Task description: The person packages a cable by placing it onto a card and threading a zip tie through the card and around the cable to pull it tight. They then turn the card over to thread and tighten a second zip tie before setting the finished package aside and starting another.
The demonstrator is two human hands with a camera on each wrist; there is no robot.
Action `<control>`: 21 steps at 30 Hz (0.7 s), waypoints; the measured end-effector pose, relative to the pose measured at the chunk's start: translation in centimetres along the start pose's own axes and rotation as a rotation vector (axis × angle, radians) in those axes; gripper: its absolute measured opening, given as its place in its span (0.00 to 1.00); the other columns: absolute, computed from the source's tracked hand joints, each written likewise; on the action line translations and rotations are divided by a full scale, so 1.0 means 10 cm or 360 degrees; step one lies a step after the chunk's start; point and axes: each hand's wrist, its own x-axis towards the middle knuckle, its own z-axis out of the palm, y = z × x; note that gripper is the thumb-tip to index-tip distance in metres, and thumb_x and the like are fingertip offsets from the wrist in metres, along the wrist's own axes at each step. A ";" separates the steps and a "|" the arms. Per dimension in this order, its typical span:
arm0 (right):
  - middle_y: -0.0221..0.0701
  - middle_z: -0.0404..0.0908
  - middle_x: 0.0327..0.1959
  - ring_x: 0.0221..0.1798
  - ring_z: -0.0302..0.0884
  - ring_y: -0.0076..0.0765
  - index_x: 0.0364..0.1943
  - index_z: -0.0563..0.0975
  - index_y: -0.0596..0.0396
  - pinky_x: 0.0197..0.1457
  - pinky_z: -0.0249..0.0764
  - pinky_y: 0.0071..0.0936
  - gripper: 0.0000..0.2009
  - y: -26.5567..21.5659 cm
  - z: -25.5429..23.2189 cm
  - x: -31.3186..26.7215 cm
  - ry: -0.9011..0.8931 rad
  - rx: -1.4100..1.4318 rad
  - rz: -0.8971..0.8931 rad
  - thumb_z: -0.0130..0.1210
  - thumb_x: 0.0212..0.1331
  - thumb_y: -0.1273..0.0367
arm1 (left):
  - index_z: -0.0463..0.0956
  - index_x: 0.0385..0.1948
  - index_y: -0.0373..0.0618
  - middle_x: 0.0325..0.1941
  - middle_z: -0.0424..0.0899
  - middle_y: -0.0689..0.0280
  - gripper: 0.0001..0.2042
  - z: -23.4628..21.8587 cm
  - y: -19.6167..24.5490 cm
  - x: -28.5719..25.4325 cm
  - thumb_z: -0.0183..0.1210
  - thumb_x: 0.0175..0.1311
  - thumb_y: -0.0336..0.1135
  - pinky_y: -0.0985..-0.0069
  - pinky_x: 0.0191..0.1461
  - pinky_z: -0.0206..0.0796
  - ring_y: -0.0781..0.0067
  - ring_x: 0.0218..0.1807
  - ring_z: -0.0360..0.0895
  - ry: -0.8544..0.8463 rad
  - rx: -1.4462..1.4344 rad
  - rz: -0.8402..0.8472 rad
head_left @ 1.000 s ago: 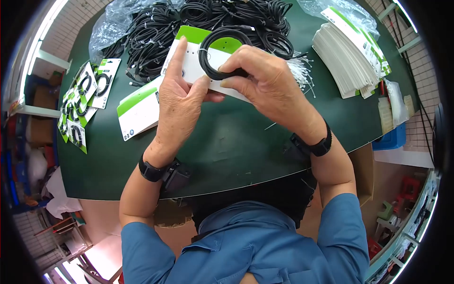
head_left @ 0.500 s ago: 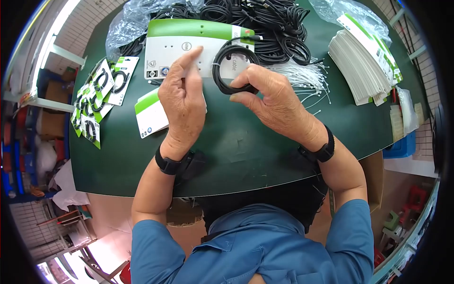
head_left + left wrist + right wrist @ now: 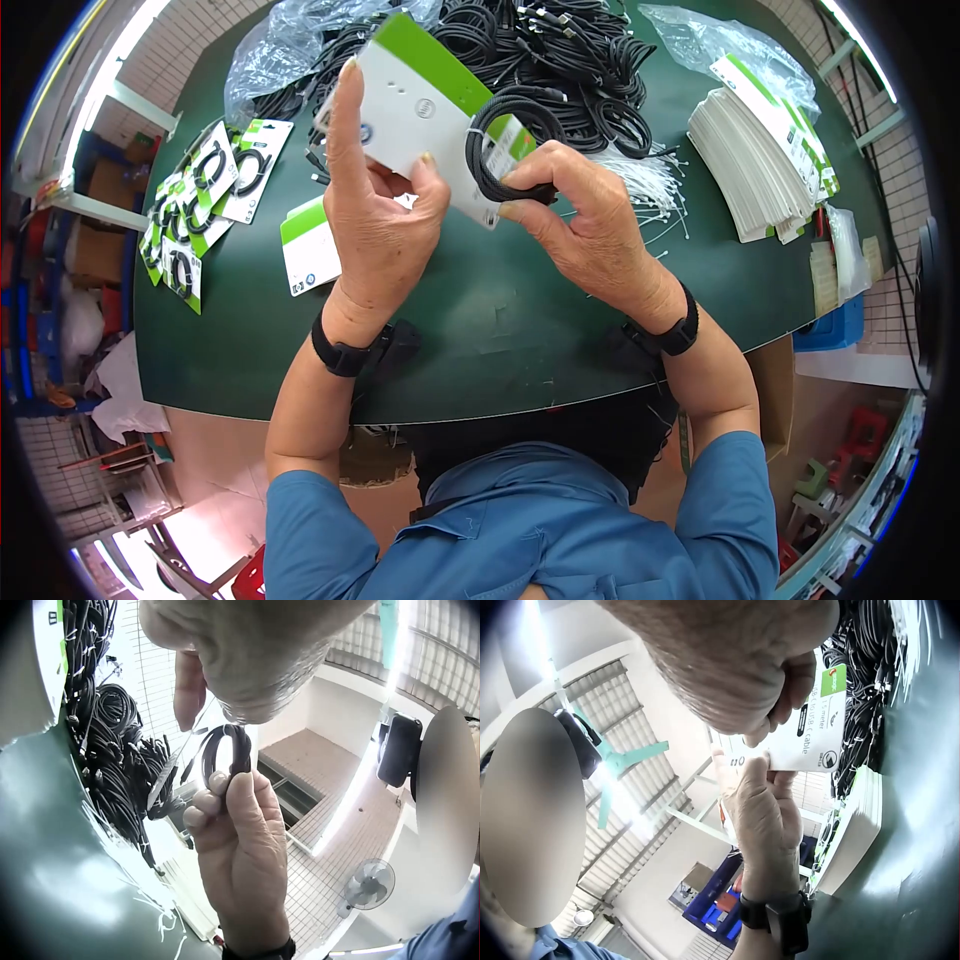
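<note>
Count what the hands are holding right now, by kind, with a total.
Backing card, held by the left hand: 1
Coiled black cable, pinched against it by the right hand: 1
Total: 2

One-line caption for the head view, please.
Left hand holds a packaging card while right hand pinches a coiled black cable against it.

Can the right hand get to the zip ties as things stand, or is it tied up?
Probably not yet: the right hand pinches the cable coil against the card. The zip ties lie just beyond it, nothing between.
</note>
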 end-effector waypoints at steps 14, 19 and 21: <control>0.36 0.84 0.39 0.39 0.83 0.38 0.43 0.81 0.60 0.43 0.79 0.32 0.12 0.03 0.00 -0.02 -0.0030 -0.0152 -0.0006 0.71 0.57 0.79 | 0.67 0.71 0.33 0.58 0.84 0.58 0.31 -0.12 -0.10 0.00 0.63 0.64 0.19 0.78 0.52 0.82 0.71 0.48 0.88 -0.0447 -0.0508 -0.1127; 0.35 0.84 0.39 0.40 0.83 0.39 0.44 0.81 0.59 0.44 0.79 0.34 0.12 0.06 -0.09 0.03 -0.0087 -0.0436 -0.0129 0.71 0.57 0.77 | 0.78 0.58 0.34 0.55 0.86 0.60 0.18 -0.04 0.01 -0.05 0.62 0.67 0.24 0.77 0.50 0.83 0.69 0.48 0.88 -0.0596 -0.0594 -0.1168; 0.35 0.84 0.39 0.40 0.83 0.39 0.44 0.82 0.59 0.45 0.79 0.34 0.12 0.07 -0.12 0.03 -0.0114 -0.0444 -0.0083 0.70 0.58 0.77 | 0.78 0.58 0.32 0.54 0.86 0.59 0.17 0.04 0.07 -0.08 0.60 0.68 0.24 0.75 0.50 0.85 0.67 0.49 0.88 -0.0441 -0.0951 -0.1307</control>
